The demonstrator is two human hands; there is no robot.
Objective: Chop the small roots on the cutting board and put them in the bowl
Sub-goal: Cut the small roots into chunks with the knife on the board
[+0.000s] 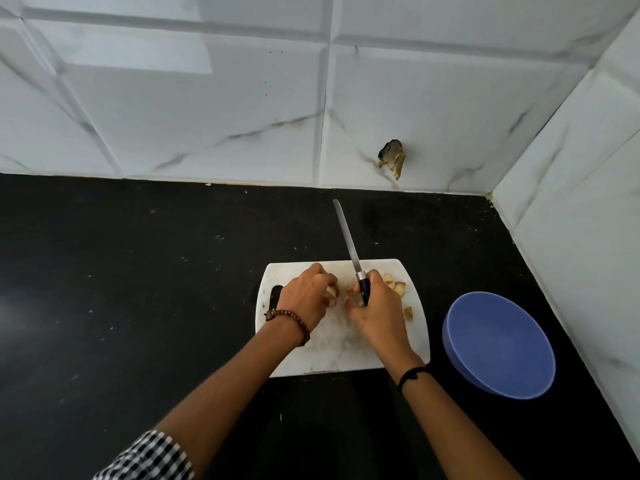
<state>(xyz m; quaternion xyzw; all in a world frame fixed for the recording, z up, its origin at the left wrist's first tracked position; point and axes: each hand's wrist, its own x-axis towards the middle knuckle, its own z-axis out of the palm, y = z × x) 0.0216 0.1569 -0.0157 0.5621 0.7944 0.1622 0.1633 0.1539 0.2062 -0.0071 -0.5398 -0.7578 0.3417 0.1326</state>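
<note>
A checked sleeve is showing lowest; over the cutting board the left hand is holding a root piece, the right hand gripping the knife.

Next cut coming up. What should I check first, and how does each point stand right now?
1. Grip on the knife: ok. The right hand has its fingers curled round the black handle.
2. Blade set across a root: not ok. It points away from the person, past the board's far edge.
3. Piece steadied: ok. The left hand holds a pale root piece.
4. Left fingers apart from the blade: ok.
5. Cutting board flat on the counter: ok.
6. Bowl ready: ok. It sits right of the board with nothing in it; the cut pieces lie on the board.
</note>
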